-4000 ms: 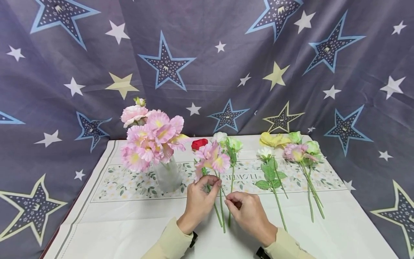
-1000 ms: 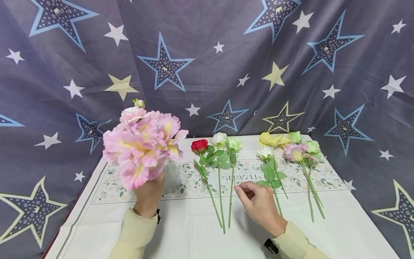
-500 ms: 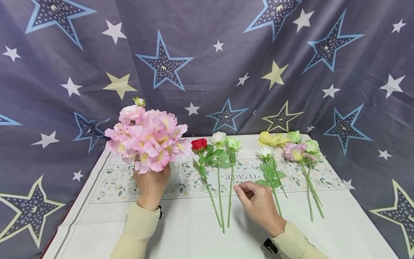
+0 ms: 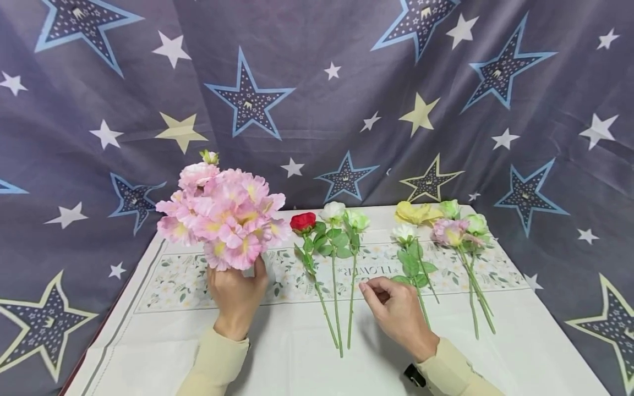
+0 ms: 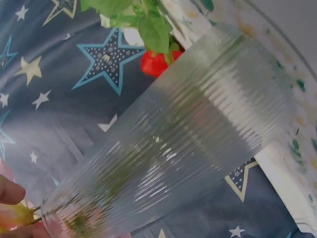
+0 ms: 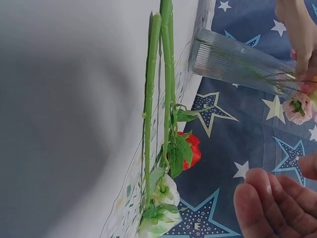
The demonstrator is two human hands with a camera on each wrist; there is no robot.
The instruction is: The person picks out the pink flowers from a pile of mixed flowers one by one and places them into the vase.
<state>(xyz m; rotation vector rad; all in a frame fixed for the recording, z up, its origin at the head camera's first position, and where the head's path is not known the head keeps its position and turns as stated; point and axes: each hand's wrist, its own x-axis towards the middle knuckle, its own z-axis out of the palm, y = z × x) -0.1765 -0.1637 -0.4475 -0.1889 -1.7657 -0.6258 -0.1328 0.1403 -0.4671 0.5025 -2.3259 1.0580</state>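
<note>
My left hand is just below a cluster of pink ruffled flowers with yellow centres. Its fingers pinch a thin flower stem right at the rim of a clear ribbed glass vase, seen in the left wrist view. Several stems run down inside the vase, which the hand and blooms hide in the head view. Over the tablecloth my right hand hovers, fingers loosely curled with nothing between them. Left of it lie a red rose, a white rose and a pale green rose.
On the right lie a white rose, a yellow flower, a pink flower and green roses. A printed floral band crosses the white tablecloth. A star-patterned curtain hangs behind the table.
My left hand has carried a pink flower from beside the red rose leftward to the vase, then shifted slightly right and down. The right hand withdrew rightward and has stayed still this last second.
</note>
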